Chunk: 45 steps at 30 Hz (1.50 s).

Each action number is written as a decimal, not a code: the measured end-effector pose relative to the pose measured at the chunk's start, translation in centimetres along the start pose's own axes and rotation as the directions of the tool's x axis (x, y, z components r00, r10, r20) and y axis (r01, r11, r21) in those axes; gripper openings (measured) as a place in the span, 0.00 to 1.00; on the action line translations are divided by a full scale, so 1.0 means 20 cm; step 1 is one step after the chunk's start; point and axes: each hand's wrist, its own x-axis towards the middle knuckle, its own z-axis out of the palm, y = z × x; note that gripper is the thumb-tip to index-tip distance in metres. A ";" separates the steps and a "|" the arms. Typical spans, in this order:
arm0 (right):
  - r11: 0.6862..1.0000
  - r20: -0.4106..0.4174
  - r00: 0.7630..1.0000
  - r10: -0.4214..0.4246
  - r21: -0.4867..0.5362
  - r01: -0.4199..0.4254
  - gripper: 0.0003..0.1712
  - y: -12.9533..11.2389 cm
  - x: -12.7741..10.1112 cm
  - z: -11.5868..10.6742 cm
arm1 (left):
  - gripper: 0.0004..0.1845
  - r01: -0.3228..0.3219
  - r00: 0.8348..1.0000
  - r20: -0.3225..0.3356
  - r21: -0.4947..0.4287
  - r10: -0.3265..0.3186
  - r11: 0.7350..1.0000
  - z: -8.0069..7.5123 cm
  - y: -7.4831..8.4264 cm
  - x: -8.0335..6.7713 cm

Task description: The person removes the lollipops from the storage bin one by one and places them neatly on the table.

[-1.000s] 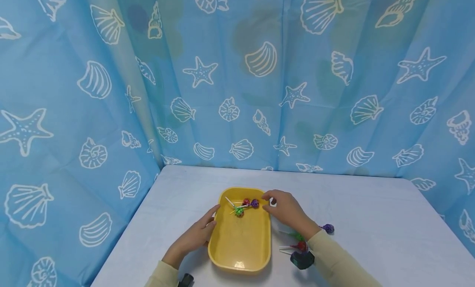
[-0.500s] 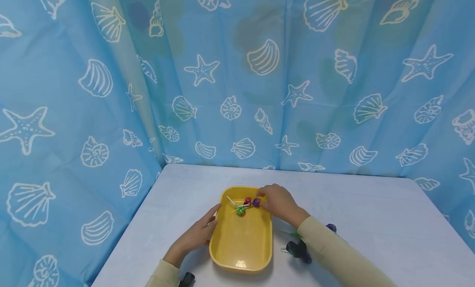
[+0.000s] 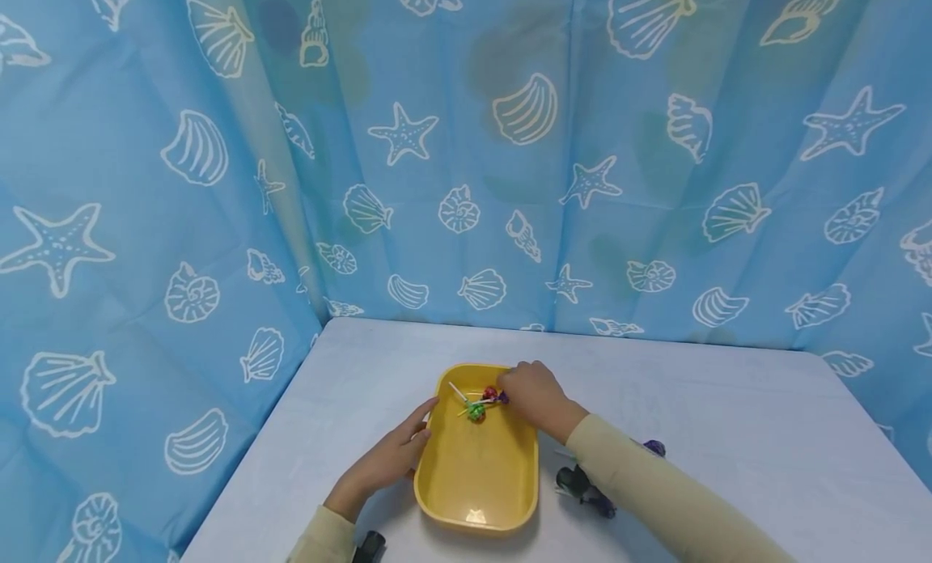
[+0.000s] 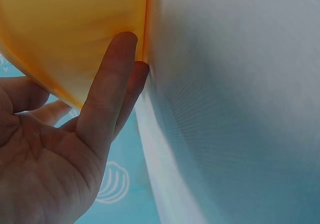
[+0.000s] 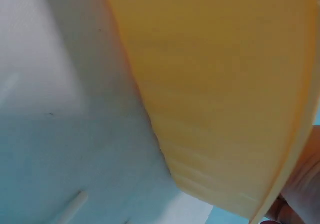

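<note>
A yellow tray [image 3: 473,474] lies on the white table [image 3: 728,417]. At its far end lie a red lollipop [image 3: 489,394], a purple lollipop [image 3: 502,398] and a green lollipop [image 3: 476,413] with white sticks. My right hand [image 3: 535,395] reaches over the tray's far right corner, fingers curled down onto the purple lollipop; whether they pinch it is hidden. My left hand [image 3: 389,458] rests with straight fingers [image 4: 107,89] against the tray's left outer wall [image 4: 65,29]. The right wrist view shows only the tray's wall [image 5: 215,84] and the table.
Right of the tray, another purple lollipop [image 3: 655,447] lies on the table, and more are partly hidden under my right sleeve [image 3: 655,498]. A blue curtain [image 3: 466,183] printed with shells and starfish closes off the back and left.
My right hand has moved left from the tray's right rim to over the lollipops inside. The left hand and tray have stayed put.
</note>
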 end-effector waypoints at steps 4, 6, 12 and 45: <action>0.998 -0.029 0.999 -0.031 -0.062 0.029 0.02 -0.01 0.01 0.01 | 0.29 0.000 1.000 0.002 -0.003 0.000 1.000 0.00 0.01 0.00; 0.995 -0.025 0.999 -0.037 -0.090 0.034 0.02 -0.02 0.01 0.02 | 0.29 -0.003 1.000 0.006 -0.013 0.003 1.000 0.00 0.01 0.00; 0.985 0.024 0.999 -0.023 -0.173 0.027 0.03 -0.02 0.04 0.05 | 0.29 -0.024 1.000 0.019 -0.037 0.024 0.999 -0.01 0.01 -0.01; 0.982 -0.029 0.999 0.036 0.186 -0.030 0.08 0.04 -0.06 0.01 | 0.29 -0.014 1.000 0.006 0.011 0.014 1.000 0.00 0.03 -0.01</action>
